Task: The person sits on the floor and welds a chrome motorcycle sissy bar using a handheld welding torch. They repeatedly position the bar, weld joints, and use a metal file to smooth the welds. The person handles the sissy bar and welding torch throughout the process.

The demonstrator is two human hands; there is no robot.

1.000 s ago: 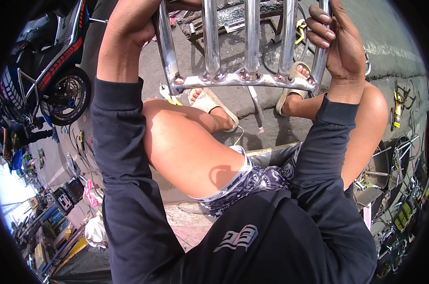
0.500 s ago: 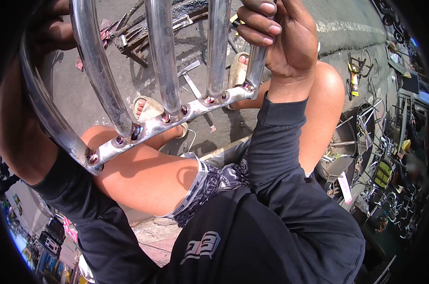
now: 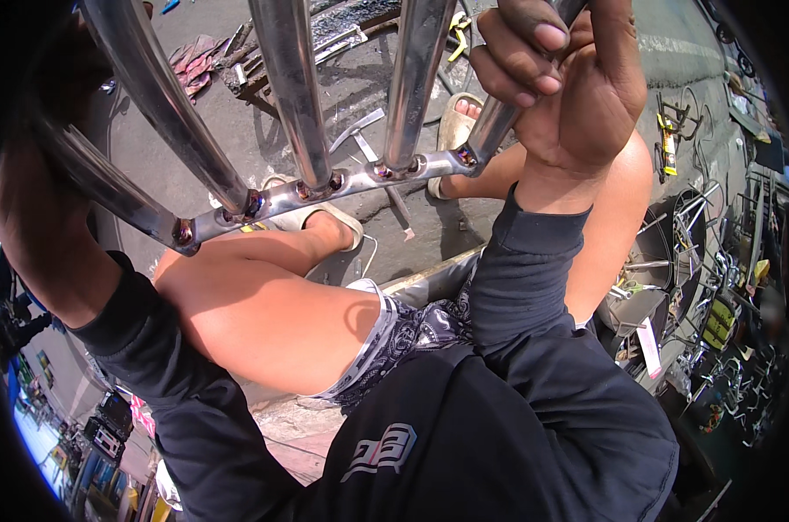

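Note:
A welded metal tube rack (image 3: 333, 184) hangs in front of me, above my bare legs. Several shiny bent tubes meet one cross bar, with discoloured weld spots at the joints. My right hand (image 3: 560, 87) wraps its fingers round the rightmost tube. At the upper left, my left hand (image 3: 68, 65) is in deep shadow by the outermost left tube; its fingers barely show, but it appears to grip the rack. The upper ends of the tubes run out of view.
A hammer (image 3: 357, 130) with a pale head lies on the ground beyond the rack. Farther off are a dirty metal frame (image 3: 246, 83) and a reddish rag (image 3: 194, 65). Metal bins of scrap (image 3: 642, 287) stand at my right, with many loose metal parts beyond.
The rack's cross bar has moved up and away from my lap and now lies more level. My right hand has shifted right with it. My left hand has darkened into shadow.

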